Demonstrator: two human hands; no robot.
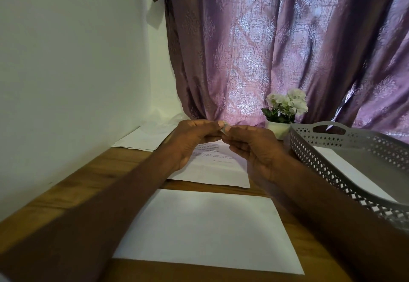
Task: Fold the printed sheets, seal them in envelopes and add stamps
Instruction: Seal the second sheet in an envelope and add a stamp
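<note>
Your left hand [192,140] and right hand [250,146] pinch a small stamp [224,127] above the envelope [208,228]; fumble that grip and it could stick to itself.

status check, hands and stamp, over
Both hands raised, left hand and right hand pinching small stamp. Envelope flat below, no stamp visible on it. Nothing in the way.

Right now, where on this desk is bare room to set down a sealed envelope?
Bare wood lies left of the envelope, toward the wall. The tray crowds the right; the printed sheet and papers fill the back.
</note>
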